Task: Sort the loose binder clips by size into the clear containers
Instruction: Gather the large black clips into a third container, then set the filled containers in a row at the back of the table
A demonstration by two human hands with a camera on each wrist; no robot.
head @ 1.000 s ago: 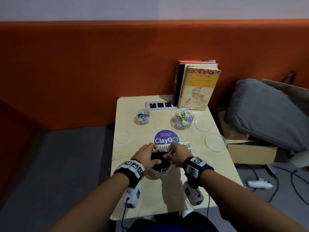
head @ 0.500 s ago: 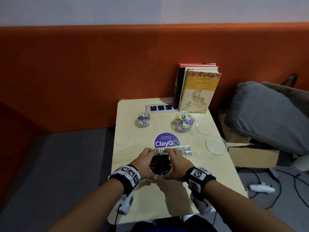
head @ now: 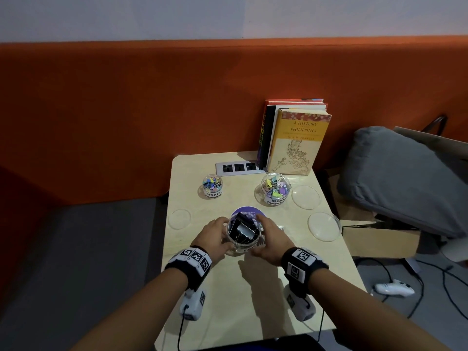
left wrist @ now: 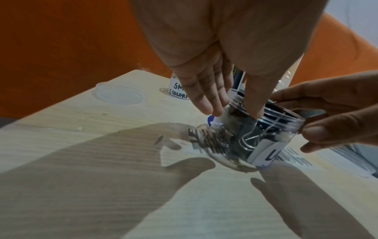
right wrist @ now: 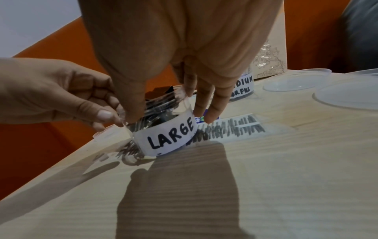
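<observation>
Lids [head: 324, 226] flank right; near table [head: 253, 300] free.

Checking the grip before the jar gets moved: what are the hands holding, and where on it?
Both hands, left hand and right hand, hold the jar labelled LARGE by opposite sides near its open rim.

Your clear jar labelled LARGE [right wrist: 170, 135] sits lidless near the middle of the bench, tilted, packed with big black binder clips [head: 244, 228] whose wire handles press against its wall. Farther back stand two more open clear jars: the SMALL one [head: 213, 190] on the left and the MEDIUM one [head: 275, 188] on the right, well apart, each filled with pastel-coloured clips and upright.
</observation>
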